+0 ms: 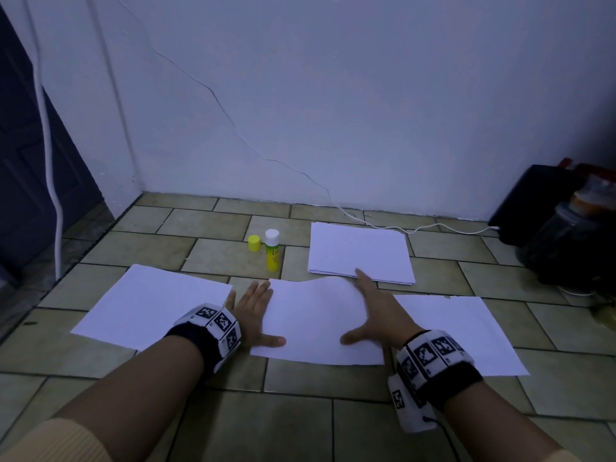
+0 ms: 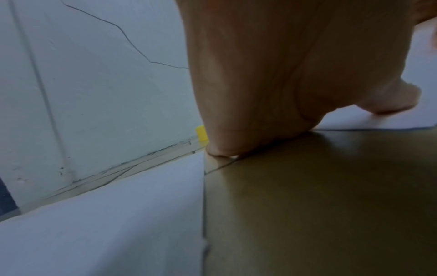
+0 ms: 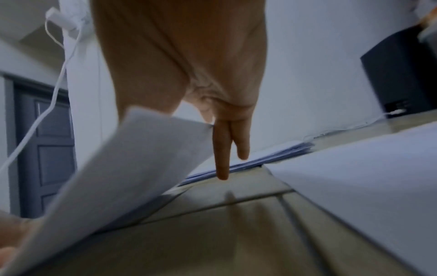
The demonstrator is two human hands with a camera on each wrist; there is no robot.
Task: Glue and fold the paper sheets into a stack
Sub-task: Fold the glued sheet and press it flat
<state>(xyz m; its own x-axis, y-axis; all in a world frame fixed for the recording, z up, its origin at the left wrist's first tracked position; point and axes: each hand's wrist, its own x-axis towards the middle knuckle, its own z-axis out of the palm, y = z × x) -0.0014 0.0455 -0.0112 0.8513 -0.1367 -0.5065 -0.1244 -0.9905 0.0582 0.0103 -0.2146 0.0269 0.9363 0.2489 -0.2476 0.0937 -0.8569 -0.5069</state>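
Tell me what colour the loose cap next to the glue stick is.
Yellow. The loose cap stands left of the glue stick; clearest in the head view.

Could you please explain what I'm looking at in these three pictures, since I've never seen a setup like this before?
No machine here: a person works with bare hands, wearing a camera on the head and one on each wrist, on bands with black-and-white markers. The wide picture is the head view; the other two look along each hand. On the tiled floor lie a paper stack, a left sheet, a right sheet, an uncapped glue stick and its yellow cap. The left hand lies flat at the middle sheet, thumb on it. The right hand is spread over that sheet, whose right edge is lifted off the floor.
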